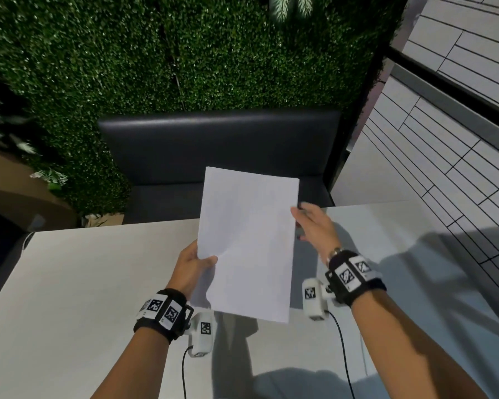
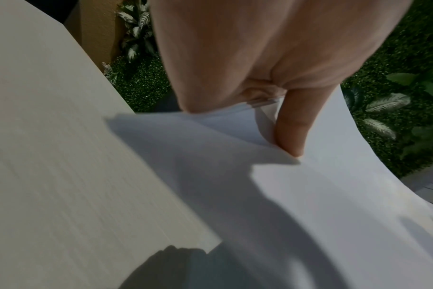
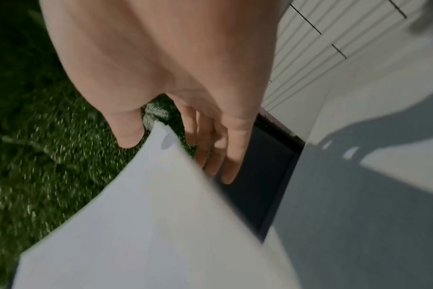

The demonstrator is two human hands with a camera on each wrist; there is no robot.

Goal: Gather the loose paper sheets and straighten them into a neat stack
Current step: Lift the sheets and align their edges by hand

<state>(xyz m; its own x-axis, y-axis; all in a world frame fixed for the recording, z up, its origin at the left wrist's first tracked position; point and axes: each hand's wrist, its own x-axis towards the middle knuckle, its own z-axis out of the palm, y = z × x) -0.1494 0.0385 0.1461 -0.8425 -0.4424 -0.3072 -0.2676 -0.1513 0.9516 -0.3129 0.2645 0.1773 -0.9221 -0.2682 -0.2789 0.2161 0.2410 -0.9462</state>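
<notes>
A stack of white paper sheets hangs upright in the air above the white table. My left hand grips its lower left edge, thumb on the front and fingers behind. The left wrist view shows the thumb pressing the sheets, with several sheet edges showing under it. My right hand straddles the upper right edge. In the right wrist view its thumb lies on one side of the paper, and its straight fingers stand on the other side with a gap.
A dark padded bench stands beyond the table's far edge, against a green hedge wall. Pale tiled floor lies to the right. Cables from the wrist cameras trail over the table's near part.
</notes>
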